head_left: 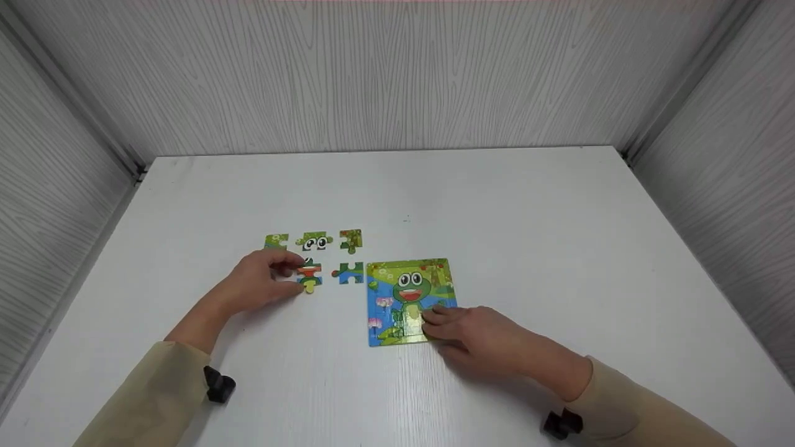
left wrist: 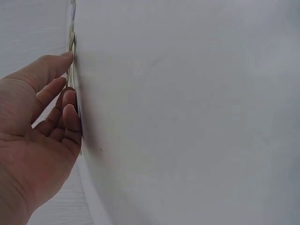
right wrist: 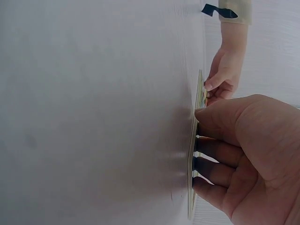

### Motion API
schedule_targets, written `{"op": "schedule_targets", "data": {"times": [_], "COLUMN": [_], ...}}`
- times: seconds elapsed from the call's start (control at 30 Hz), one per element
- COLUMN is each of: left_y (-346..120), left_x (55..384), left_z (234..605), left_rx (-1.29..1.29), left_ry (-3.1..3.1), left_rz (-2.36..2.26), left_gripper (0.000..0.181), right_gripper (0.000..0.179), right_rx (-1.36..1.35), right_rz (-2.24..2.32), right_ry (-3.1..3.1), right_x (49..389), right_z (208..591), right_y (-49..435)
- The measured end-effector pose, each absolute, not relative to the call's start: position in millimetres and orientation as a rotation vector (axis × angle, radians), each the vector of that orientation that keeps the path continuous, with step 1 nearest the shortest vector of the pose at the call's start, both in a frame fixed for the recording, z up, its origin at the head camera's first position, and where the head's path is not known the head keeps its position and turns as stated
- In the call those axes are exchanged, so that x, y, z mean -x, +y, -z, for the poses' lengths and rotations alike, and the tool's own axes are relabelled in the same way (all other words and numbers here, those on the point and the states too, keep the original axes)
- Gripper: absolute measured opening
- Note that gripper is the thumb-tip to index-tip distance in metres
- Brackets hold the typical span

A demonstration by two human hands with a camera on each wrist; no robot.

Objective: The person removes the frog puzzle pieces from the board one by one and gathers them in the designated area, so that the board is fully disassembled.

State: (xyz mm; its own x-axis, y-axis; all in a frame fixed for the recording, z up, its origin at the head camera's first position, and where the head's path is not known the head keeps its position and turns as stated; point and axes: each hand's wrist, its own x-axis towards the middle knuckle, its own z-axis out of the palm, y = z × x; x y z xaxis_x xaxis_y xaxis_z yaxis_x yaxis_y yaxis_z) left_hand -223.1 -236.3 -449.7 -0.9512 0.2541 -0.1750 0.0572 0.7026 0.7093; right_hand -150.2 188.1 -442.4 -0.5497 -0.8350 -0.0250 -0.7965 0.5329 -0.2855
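In the head view, my left hand (head_left: 261, 282) has its thumb and index finger on opposite edges of a puzzle piece (head_left: 310, 272) showing a red mouth, pinching it at the table surface. The same hand (left wrist: 40, 112) fills the left side of the left wrist view, where the piece is seen only edge-on. My right hand (head_left: 481, 338) rests its fingertips on the lower right of a square frog puzzle board (head_left: 388, 285). From the right wrist, this hand (right wrist: 253, 150) shows its thumb and fingers against the thin board (right wrist: 191, 168).
Around the left hand lie more loose pieces: one with eyes (head_left: 315, 241), a brown-green piece (head_left: 351, 240), a blue-green piece (head_left: 351, 273) and a green corner piece (head_left: 275, 241) partly behind the hand. Grey wood-grain panels (head_left: 397, 74) border the white table (head_left: 522, 217).
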Motion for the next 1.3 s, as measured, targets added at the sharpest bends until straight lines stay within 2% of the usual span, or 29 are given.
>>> {"op": "schedule_targets", "data": {"times": [0.87, 1.07, 1.3], "left_y": [-235, -227, -190], "left_x": [225, 229, 225], "left_z": [441, 424, 406], "left_rx": [-0.246, -0.346, -0.524], "left_ry": [2.642, 2.672, 2.656], "left_rz": [-1.093, -1.098, -1.106], "left_gripper": [0.046, 0.046, 0.044], "right_gripper": [0.041, 0.04, 0.039], "right_rx": [1.36, 1.373, 1.405], "right_rz": [0.368, 0.37, 0.38], "right_ry": [2.608, 2.612, 2.611], "right_x": [149, 149, 150], "right_z": [441, 442, 442], "right_y": [187, 188, 187]}}
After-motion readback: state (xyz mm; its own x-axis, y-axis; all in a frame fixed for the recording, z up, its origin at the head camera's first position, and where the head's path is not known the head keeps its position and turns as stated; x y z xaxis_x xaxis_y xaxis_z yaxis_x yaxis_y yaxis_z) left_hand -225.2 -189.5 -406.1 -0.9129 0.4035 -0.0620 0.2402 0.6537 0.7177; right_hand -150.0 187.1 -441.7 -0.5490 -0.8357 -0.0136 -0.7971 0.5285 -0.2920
